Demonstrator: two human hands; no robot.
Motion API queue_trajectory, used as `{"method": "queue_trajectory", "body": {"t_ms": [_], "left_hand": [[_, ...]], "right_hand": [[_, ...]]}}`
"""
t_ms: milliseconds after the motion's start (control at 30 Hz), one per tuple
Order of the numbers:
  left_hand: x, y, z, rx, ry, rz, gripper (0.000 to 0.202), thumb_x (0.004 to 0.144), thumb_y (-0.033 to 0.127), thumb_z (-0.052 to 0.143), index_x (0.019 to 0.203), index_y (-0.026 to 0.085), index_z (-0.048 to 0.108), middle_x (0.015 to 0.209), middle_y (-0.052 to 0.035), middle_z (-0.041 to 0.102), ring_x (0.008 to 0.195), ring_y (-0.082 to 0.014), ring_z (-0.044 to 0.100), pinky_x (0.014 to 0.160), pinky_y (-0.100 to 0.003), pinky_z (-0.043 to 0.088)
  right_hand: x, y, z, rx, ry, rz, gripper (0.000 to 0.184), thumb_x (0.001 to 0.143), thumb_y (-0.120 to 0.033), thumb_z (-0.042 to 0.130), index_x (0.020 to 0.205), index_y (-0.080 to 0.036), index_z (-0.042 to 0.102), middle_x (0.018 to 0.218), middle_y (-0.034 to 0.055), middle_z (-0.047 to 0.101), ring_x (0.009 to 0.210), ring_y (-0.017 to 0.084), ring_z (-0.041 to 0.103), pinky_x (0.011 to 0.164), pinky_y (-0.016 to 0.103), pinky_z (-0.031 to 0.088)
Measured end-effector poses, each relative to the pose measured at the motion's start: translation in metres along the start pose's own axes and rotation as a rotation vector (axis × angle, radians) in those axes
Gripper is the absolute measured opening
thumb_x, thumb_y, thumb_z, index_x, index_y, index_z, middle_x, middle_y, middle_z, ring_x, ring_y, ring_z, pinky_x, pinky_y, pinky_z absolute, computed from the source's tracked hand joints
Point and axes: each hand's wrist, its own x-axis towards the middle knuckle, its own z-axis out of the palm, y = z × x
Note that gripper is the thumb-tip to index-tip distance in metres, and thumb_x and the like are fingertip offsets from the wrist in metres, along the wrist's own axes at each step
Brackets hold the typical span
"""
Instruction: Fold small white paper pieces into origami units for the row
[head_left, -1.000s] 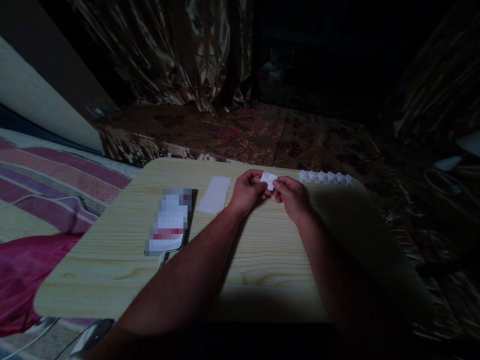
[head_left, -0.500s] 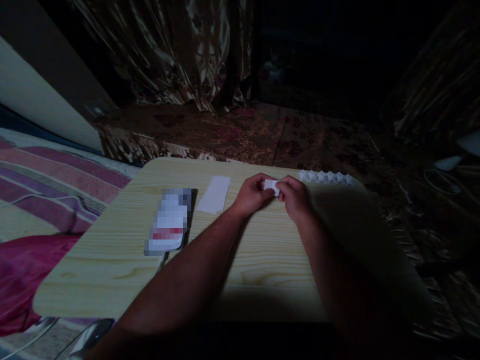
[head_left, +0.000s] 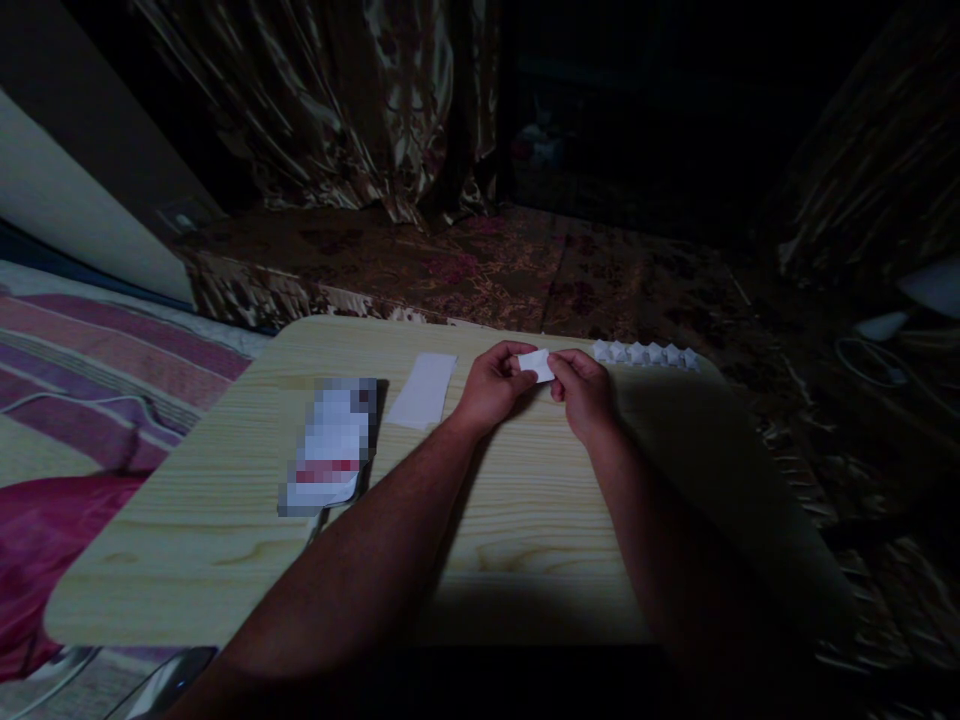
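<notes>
A small folded piece of white paper (head_left: 534, 365) is held up between my two hands over the far half of the table. My left hand (head_left: 495, 383) pinches its left side, thumb in front and fingers behind. On the right edge, the thumb and fingertips of my right hand (head_left: 582, 390) grip it. Flat on the table to the left of my hands lie white paper strips (head_left: 424, 390). A row of several small white folded paper stars (head_left: 645, 354) runs along the far right edge, just beyond my right hand.
The light wooden table (head_left: 225, 480) has rounded corners. A phone (head_left: 330, 445), blurred out, lies at its left with a cable below. Left of the table are a striped bedcover (head_left: 90, 370) and a magenta cloth (head_left: 60, 560). Patterned curtains (head_left: 390, 100) hang behind.
The folded paper has turned in my fingers and now shows a plainer, flatter face. My right fingers have shifted to its right edge. The view has moved slightly.
</notes>
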Motion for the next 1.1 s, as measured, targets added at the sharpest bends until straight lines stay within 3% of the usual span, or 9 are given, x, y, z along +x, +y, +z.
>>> {"method": "queue_trajectory", "body": {"t_ms": [100, 200, 467, 1100], "left_hand": [[0.0008, 0.0012, 0.0012, -0.03, 0.09, -0.003, 0.042, 0.064, 0.019, 0.071, 0.103, 0.016, 0.056, 0.062, 0.0037, 0.06, 0.045, -0.0084, 0.051, 0.044, -0.019, 0.036], [0.002, 0.002, 0.0027, -0.043, 0.124, 0.007, 0.047, 0.061, 0.018, 0.072, 0.104, 0.017, 0.052, 0.071, 0.0008, 0.065, 0.049, -0.0105, 0.057, 0.045, -0.019, 0.039], [0.0019, -0.0025, 0.0039, 0.0, 0.073, 0.029, 0.045, 0.061, 0.018, 0.072, 0.103, 0.015, 0.056, 0.073, -0.0012, 0.067, 0.058, -0.0128, 0.062, 0.055, -0.023, 0.047], [0.0006, -0.0042, 0.0033, 0.09, 0.055, 0.05, 0.039, 0.062, 0.018, 0.07, 0.1, 0.014, 0.061, 0.077, -0.0021, 0.067, 0.065, -0.0108, 0.059, 0.06, -0.02, 0.044]], "right_hand": [[0.0003, -0.0009, 0.0005, 0.019, 0.03, -0.026, 0.018, 0.074, -0.036, 0.063, 0.08, -0.021, 0.055, 0.054, -0.0072, 0.051, 0.041, 0.007, 0.039, 0.04, 0.021, 0.029], [-0.0005, -0.002, 0.0024, -0.034, 0.042, -0.058, 0.019, 0.069, -0.03, 0.067, 0.077, -0.02, 0.053, 0.055, -0.0068, 0.052, 0.044, 0.008, 0.043, 0.042, 0.021, 0.033], [-0.0051, -0.0063, 0.0089, -0.107, 0.059, -0.064, 0.018, 0.066, -0.027, 0.066, 0.077, -0.019, 0.055, 0.062, -0.0023, 0.062, 0.05, 0.01, 0.054, 0.045, 0.022, 0.041], [-0.0045, -0.0036, 0.0045, -0.174, 0.016, -0.136, 0.01, 0.07, -0.024, 0.063, 0.078, -0.02, 0.058, 0.063, -0.0029, 0.06, 0.051, 0.009, 0.051, 0.048, 0.021, 0.04]]}}
